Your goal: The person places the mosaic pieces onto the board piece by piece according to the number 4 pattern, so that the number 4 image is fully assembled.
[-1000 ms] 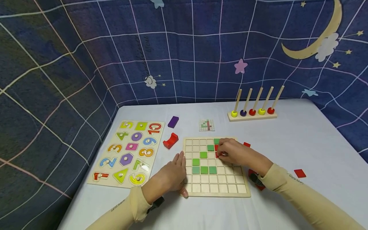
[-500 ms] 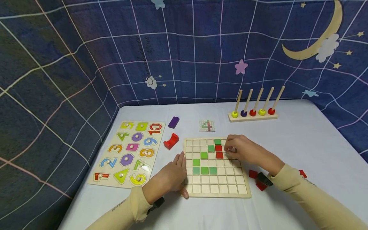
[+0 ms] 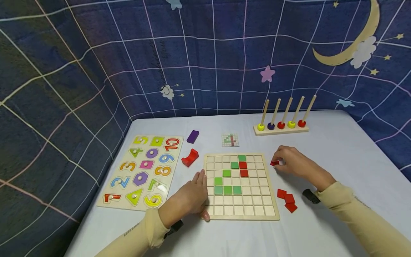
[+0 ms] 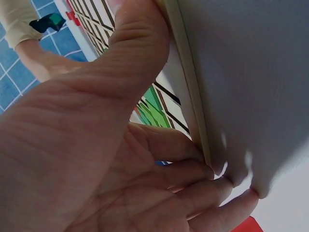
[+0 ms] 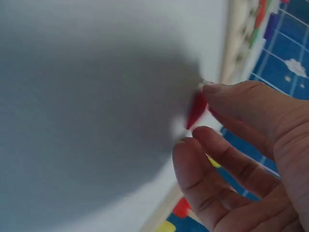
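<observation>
A wooden grid board lies flat on the table, with several green tiles and two red tiles in its cells. Along the board's left edge rests my left hand, fingers extended and thumb near the front corner; the left wrist view shows the fingertips right at that edge. To the right of the board, my right hand pinches a red square tile between thumb and fingertips, close over the table. Three loose red tiles lie on the cloth below that hand.
A number and shape puzzle board lies at left. Between the boards sit a red arch block and a purple block. Behind the grid board is a small pattern card; a peg stand with coloured beads stands at the back right.
My right hand has moved from over the board's red tiles rightward off the board, and now pinches a red tile that lay there. My left hand has kept its place.
</observation>
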Available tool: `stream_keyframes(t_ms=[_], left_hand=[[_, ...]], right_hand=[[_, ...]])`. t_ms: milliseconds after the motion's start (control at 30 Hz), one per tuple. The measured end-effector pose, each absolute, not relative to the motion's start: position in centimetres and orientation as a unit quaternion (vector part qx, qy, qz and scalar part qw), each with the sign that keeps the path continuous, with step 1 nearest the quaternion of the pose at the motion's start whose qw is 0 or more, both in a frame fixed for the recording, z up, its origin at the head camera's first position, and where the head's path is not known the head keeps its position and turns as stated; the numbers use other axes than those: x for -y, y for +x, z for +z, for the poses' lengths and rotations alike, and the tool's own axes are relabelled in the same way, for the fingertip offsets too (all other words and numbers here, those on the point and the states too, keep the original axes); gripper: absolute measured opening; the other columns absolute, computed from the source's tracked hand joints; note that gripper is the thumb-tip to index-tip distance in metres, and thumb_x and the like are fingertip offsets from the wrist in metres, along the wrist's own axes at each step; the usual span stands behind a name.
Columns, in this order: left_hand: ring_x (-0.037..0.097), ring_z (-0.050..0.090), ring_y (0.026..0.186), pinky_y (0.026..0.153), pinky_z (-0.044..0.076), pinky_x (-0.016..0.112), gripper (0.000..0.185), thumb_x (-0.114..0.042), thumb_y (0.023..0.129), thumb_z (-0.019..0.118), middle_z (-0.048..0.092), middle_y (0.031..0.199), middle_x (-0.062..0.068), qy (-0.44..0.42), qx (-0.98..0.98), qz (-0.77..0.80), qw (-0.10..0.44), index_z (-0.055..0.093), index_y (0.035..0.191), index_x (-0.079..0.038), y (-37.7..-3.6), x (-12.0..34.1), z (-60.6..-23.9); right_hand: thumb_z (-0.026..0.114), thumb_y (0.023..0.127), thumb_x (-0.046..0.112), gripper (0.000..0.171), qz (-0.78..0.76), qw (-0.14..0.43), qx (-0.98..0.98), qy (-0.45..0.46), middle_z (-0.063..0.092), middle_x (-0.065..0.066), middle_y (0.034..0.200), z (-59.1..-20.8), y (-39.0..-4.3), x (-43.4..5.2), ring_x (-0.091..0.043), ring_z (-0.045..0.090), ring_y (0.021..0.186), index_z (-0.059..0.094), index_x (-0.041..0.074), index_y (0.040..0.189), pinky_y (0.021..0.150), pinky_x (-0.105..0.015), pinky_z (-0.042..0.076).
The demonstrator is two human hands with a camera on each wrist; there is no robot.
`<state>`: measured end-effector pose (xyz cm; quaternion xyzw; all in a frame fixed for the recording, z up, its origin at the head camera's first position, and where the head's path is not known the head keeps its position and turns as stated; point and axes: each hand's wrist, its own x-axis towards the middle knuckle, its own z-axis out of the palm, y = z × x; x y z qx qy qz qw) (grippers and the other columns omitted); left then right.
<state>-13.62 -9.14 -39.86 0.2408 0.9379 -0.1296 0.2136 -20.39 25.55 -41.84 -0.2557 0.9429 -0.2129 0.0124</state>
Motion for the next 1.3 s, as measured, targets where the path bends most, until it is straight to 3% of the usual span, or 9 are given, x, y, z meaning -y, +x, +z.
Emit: stream_keyframes(t_ms=[267,833,1067,1300], left_hand=[[0.034,0.037,0.162,0.122,0.049,0.043,0.13,-0.063,0.069,0.09,0.03,0.175,0.023,0.242,-0.938,-0.139,0.206,0.034,0.164,0.006,-13.6,9.2,-40.0],[0.035,0.037,0.162,0.122,0.049,0.044,0.128,-0.061,0.07,0.089,0.03,0.175,0.024,0.245,-0.938,-0.131,0.206,0.035,0.163,0.007,-13.6,9.4,-40.1],[0.035,0.037,0.162,0.121,0.05,0.044,0.127,-0.061,0.071,0.089,0.031,0.175,0.023,0.245,-0.938,-0.135,0.204,0.035,0.163,0.007,-13.6,9.4,-40.2],[0.034,0.037,0.162,0.121,0.05,0.043,0.13,-0.064,0.069,0.089,0.031,0.175,0.023,0.249,-0.937,-0.142,0.201,0.034,0.164,0.006,-13.7,9.5,-40.3]], right_hand=[[0.083,0.084,-0.005,0.013,-0.203,0.005,-0.941,-0.269,0.067,-0.005,0.087,-42.5,-20.7,-25.6,-0.013,0.056,0.076,0.077,0.005,0.09,0.067,-0.028,0.053],[0.082,0.088,0.0,0.01,-0.233,0.012,-0.928,-0.29,0.07,-0.003,0.094,-41.1,-18.8,-22.4,-0.013,0.061,0.08,0.08,0.008,0.094,0.069,-0.025,0.056],[0.08,0.091,0.0,0.01,-0.246,0.023,-0.91,-0.334,0.069,-0.003,0.099,-41.1,-17.5,-20.2,-0.013,0.06,0.083,0.079,0.009,0.095,0.069,-0.023,0.055],[0.081,0.089,-0.004,0.013,-0.242,0.006,-0.885,-0.397,0.069,-0.001,0.091,-41.6,-17.0,-18.2,-0.015,0.059,0.083,0.077,0.009,0.089,0.071,-0.024,0.053]])
